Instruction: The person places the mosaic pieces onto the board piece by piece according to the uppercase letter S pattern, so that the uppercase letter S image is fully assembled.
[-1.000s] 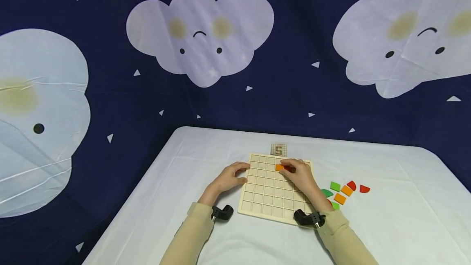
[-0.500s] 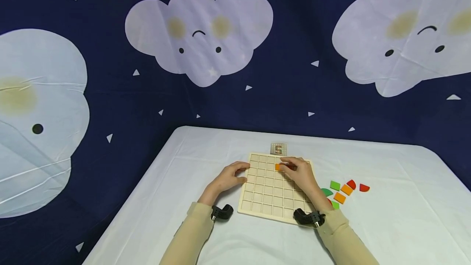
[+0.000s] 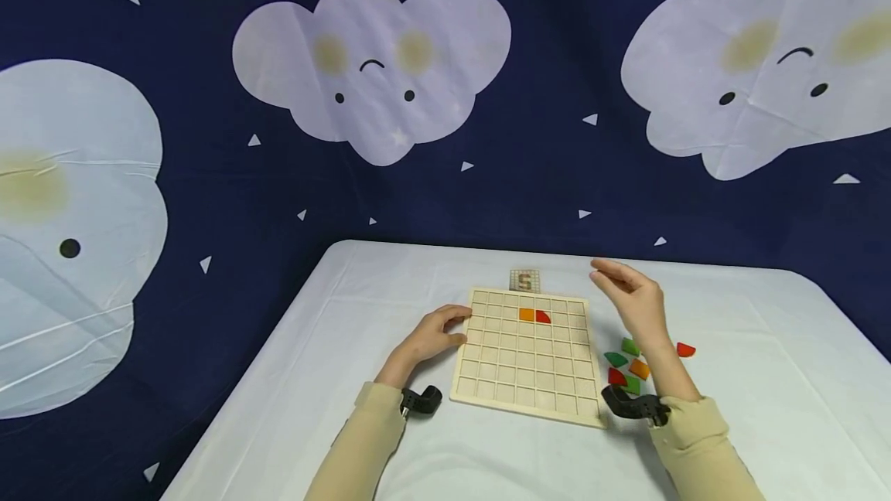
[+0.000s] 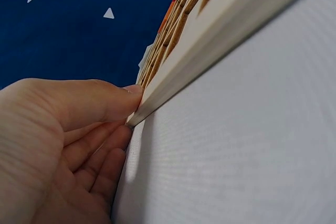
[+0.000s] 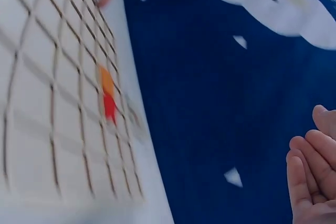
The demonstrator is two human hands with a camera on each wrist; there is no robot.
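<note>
My left hand rests at the left edge of a pale wooden grid board, thumb and fingertips touching its rim. The fingers look loosely bent. Raised above the table right of the board is my right hand; its fingers are fairly straight and no piece shows in them. Two pieces sit side by side in the board's upper cells: an orange square and a red quarter-circle.
Beside the board's right edge lie loose pieces: light green squares, a dark green leaf-like piece, an orange square and red ones. The right forearm hangs above part of this area. A patterned card lies behind the board.
My right hand has left the red quarter-circle on the board beside the orange square and moved up and to the right. My left hand stays at the board's edge.
</note>
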